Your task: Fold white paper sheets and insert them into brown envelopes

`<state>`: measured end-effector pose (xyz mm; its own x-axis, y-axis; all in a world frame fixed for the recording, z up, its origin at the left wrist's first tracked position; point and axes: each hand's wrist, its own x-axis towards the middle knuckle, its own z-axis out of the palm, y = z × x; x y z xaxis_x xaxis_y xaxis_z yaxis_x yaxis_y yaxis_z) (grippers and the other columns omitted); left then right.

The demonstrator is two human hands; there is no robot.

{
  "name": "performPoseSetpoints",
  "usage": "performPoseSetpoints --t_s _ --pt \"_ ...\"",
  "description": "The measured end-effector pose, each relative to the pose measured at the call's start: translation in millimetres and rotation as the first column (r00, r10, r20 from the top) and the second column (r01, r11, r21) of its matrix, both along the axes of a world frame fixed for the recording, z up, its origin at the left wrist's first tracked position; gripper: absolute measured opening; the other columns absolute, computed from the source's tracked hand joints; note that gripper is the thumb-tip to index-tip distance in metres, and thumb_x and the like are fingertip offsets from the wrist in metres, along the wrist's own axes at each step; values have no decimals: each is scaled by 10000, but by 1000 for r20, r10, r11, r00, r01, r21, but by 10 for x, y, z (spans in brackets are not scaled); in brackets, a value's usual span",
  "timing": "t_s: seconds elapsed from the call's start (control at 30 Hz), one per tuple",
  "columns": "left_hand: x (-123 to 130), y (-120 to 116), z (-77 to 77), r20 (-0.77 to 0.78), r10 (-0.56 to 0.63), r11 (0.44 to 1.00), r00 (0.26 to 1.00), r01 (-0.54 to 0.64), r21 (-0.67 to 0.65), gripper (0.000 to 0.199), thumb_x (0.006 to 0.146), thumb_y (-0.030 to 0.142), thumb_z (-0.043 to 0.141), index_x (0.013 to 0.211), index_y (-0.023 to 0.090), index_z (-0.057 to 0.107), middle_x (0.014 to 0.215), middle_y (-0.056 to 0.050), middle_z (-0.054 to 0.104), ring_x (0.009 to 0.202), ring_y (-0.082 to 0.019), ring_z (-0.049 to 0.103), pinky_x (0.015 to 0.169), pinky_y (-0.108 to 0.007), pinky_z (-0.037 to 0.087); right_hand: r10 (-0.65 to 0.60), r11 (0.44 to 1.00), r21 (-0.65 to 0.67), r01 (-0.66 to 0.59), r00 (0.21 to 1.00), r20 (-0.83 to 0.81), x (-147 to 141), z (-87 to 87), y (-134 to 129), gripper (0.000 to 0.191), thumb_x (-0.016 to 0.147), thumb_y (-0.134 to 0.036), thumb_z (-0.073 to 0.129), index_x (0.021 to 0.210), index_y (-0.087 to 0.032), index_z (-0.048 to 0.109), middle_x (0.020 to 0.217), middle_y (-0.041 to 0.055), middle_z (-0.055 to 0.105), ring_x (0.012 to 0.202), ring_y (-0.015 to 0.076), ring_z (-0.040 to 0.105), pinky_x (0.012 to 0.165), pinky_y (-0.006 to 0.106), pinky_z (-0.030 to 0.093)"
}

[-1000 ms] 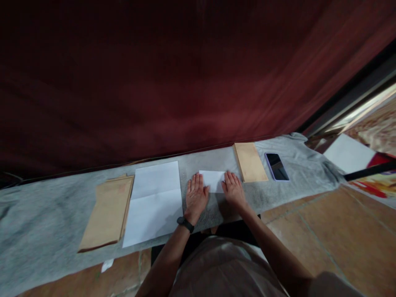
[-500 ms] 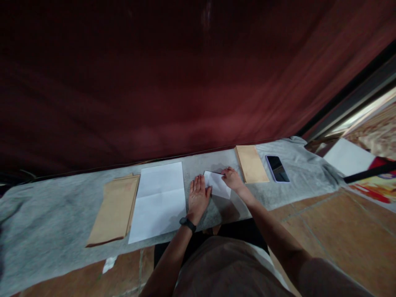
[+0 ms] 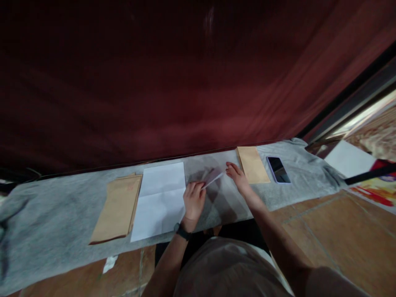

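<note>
My left hand, with a dark watch on its wrist, pinches the near end of a folded white paper. The paper is raised and tilted above the grey cloth, its edge showing and a shadow beneath it. Just beyond the paper's far end is my right hand, fingers loosely bent and apart, holding nothing that I can see. A large white sheet with crease lines lies flat to the left of my left hand. Beside my right hand rests a small stack of brown envelopes.
A larger pile of brown envelopes lies left of the white sheet. On the right is a phone. Grey cloth covers the long surface, which a dark red panel borders behind. A white scrap is on the tiled floor.
The folded paper, flat under both hands before, has been lifted and tilted by my left hand. My right hand has come off it, and my left fingers have gone from flat to pinching.
</note>
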<state>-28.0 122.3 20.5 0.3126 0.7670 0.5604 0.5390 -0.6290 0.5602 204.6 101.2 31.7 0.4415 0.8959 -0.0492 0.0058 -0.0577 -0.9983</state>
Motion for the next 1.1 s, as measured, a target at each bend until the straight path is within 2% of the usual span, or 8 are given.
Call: performPoseSetpoints --t_s 0.13,0.27,0.37,0.47,0.6,0.83,0.97,1.1 --pt "24 -227 72 -379 -68 967 923 154 202 199 953 132 566 1109 197 672 995 -83 712 905 -242 642 839 -396 504 185 957 -182 -225 960 -210 -34 -154 -119 558 933 -665 446 1164 -192 630 936 116 751 776 250 727 753 436 602" --pt "191 -508 1 -521 -159 946 839 280 163 188 936 114 591 1098 172 667 955 -78 704 903 -239 643 832 -394 502 241 952 -193 -239 970 -15 13 -323 -185 372 822 -444 642 1106 -209 695 941 77 767 843 259 733 800 427 596" --pt "302 -638 -51 -459 -282 936 843 347 62 188 951 262 636 1125 198 668 1011 -76 707 966 -240 648 884 -403 509 258 958 -176 -228 951 172 73 -373 -114 229 747 -269 663 953 -224 753 981 60 779 961 258 719 941 431 555" --pt "311 -602 -90 -294 -236 971 926 236 -38 336 970 424 602 1231 217 646 1186 -110 686 1124 -269 627 981 -443 507 311 946 -182 -267 904 294 113 -356 -5 217 760 -179 614 897 -230 774 973 41 788 966 235 721 963 413 547" --pt "215 -364 -166 -246 -11 995 969 -14 -100 430 1022 317 463 1433 200 508 1479 -154 533 1378 -300 495 1104 -510 459 355 934 -205 -293 827 435 126 -312 113 296 827 -120 544 969 -228 780 994 31 790 941 200 729 910 363 572" --pt "234 -268 -368 -510 -121 989 851 61 -132 526 1038 320 370 1521 117 416 1609 -167 403 1531 -302 296 1225 -549 317 273 962 -197 -189 683 678 -53 -333 126 367 938 -136 489 1211 -198 725 1333 123 675 1260 254 605 1135 456 432" --pt "318 -323 -410 -560 -75 993 825 8 -121 555 1034 282 336 1544 68 372 1614 -191 378 1543 -294 262 1238 -544 289 183 981 -106 -165 575 798 -348 -463 -130 455 1041 -277 379 1457 -205 550 1488 117 565 1385 228 510 1169 444 406" --pt "358 -288 -424 -607 -110 993 787 56 -108 568 1012 193 323 1556 33 336 1630 -185 350 1551 -273 235 1261 -506 255 250 962 -176 -207 424 870 -569 -586 -413 502 1070 -337 319 1519 -169 469 1574 124 466 1485 245 384 1227 488 299"
